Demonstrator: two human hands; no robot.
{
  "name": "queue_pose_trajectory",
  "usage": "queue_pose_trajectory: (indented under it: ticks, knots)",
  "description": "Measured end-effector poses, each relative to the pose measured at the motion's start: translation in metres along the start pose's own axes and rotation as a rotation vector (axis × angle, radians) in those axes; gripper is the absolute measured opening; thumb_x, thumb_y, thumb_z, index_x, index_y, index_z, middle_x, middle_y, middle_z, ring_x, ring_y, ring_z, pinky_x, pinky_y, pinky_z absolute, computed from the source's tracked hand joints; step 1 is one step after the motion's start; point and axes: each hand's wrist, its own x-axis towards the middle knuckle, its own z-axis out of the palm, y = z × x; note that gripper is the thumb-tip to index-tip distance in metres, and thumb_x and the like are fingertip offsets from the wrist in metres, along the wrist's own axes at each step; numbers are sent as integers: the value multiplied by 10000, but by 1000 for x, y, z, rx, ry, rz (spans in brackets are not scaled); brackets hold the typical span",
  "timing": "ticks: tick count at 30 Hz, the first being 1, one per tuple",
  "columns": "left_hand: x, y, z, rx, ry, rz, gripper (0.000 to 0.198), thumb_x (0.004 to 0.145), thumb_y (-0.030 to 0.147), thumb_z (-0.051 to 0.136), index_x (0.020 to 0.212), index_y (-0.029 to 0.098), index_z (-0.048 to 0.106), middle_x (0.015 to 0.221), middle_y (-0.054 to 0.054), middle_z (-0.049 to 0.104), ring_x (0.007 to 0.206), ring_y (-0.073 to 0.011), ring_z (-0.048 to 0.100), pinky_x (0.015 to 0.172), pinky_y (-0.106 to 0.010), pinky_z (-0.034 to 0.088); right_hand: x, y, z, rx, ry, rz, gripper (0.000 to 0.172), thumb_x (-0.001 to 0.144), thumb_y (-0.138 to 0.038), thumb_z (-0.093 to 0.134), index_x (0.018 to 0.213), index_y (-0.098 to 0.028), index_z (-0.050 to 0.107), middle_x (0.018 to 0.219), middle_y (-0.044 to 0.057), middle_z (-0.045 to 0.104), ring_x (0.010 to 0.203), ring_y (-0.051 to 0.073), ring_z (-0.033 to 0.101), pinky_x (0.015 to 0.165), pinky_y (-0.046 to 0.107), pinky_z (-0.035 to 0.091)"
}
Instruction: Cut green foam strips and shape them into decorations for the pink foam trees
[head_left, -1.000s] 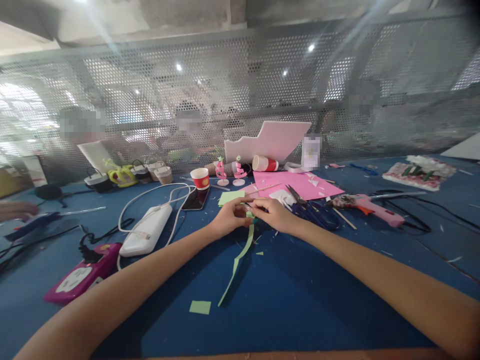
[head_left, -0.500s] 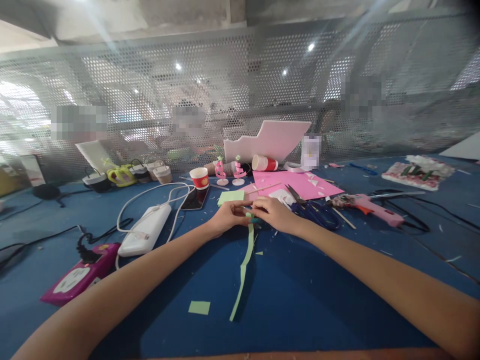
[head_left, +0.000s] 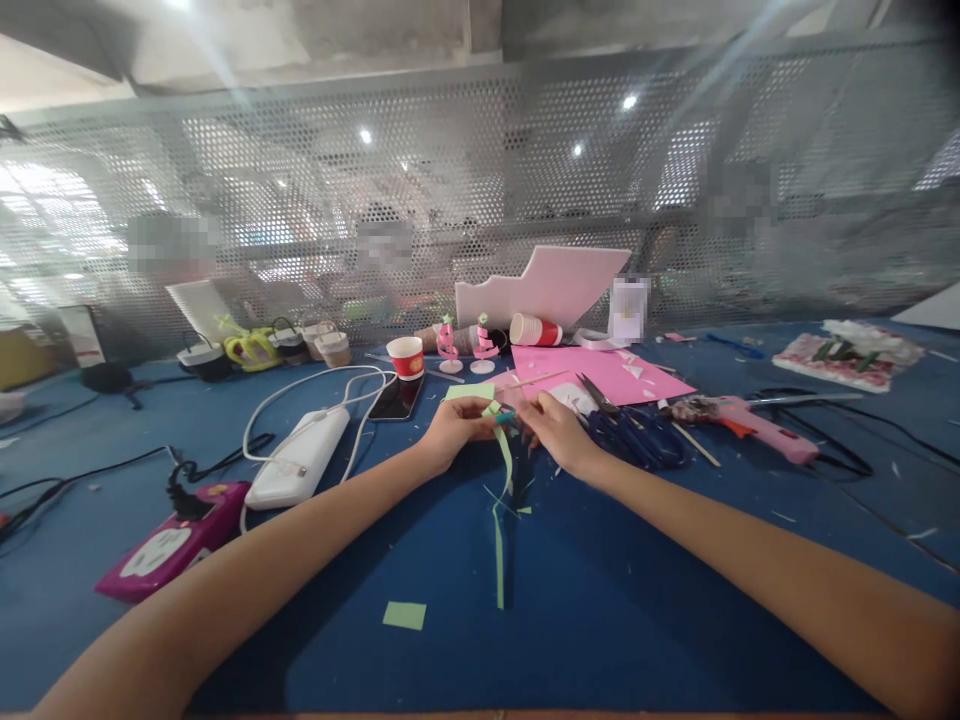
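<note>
Both my hands meet over the blue table (head_left: pixel 570 600), pinching the top of a long green paper strip (head_left: pixel 499 530). My left hand (head_left: pixel 457 428) grips the curled upper end of the strip. My right hand (head_left: pixel 553 430) is closed on the same spot from the right, with a thin stick between the fingertips. The strip hangs down from my fingers toward me. A small green paper square (head_left: pixel 405 615) lies on the table nearer to me.
Blue-handled scissors (head_left: pixel 630 435), a pink glue gun (head_left: pixel 750 418) and pink paper (head_left: pixel 600 370) lie right of my hands. To the left are a white power bank (head_left: pixel 296 458), a phone (head_left: pixel 396 397), a red cup (head_left: pixel 406 356) and a magenta box (head_left: pixel 176 535). A mesh screen stands behind.
The hanging green strip has swung from slanting left to hanging nearly straight down, and its top is more curled. The hand at the far left edge is gone.
</note>
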Motion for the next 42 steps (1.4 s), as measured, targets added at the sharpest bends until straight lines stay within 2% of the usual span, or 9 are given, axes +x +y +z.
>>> queue_pose_trajectory:
  ticks: [3,5,8,12,20,25,29,35,42]
  knots:
    - [2,-2,-3,-73,53,41,385,468,270,846,785,123,684,725,-25,693,623,-111,629,634,-233,508,-2,1,7,55,-149,48,415,604,-424,783,797,-181,508,750,16,616,660,148,617,595,276,508]
    - [3,-4,-4,-82,56,53,367,497,268,836,799,122,688,728,-27,695,631,-103,625,625,-214,494,-3,0,10,116,-236,91,345,624,-349,786,783,-169,539,748,32,651,670,151,640,655,292,524]
    - [4,-6,-4,-80,55,66,353,521,274,826,810,123,690,736,-27,696,626,-93,614,619,-211,483,-2,-3,8,191,-344,173,253,731,-371,701,727,-152,575,704,45,676,610,139,651,633,286,536]
    - [4,-6,-4,-82,89,81,362,521,286,825,822,132,695,737,-24,698,626,-93,606,630,-224,477,-1,-5,4,189,-446,225,260,740,-381,697,689,-146,597,665,34,689,544,119,643,558,245,527]
    - [5,-6,-3,3,131,87,376,507,294,829,817,123,702,697,-26,692,617,-101,602,635,-239,478,2,-1,-2,171,-540,201,310,730,-431,695,726,-137,595,648,30,685,504,125,636,514,248,516]
    - [5,-6,-3,-39,146,68,368,492,286,835,790,120,695,698,-21,686,611,-92,602,611,-222,477,6,2,-4,151,-542,227,336,722,-453,698,729,-138,581,627,31,673,479,110,615,484,231,501]
    - [7,-6,-5,-71,132,65,362,504,312,828,773,114,690,713,-33,690,611,-105,607,634,-259,501,9,5,-7,163,-555,249,344,720,-449,703,745,-130,575,612,34,672,459,99,602,455,210,482]
    - [7,-6,-5,-89,199,59,352,470,315,836,716,117,679,600,-5,655,522,-91,565,590,-266,503,10,4,-8,165,-564,254,329,740,-433,690,735,-125,573,594,40,672,455,96,600,435,194,463]
    - [3,-4,-3,-82,211,105,339,481,337,830,701,124,683,681,-29,686,605,-109,600,618,-252,483,8,2,-8,169,-572,237,363,729,-469,688,768,-122,592,580,19,653,439,96,594,411,192,451]
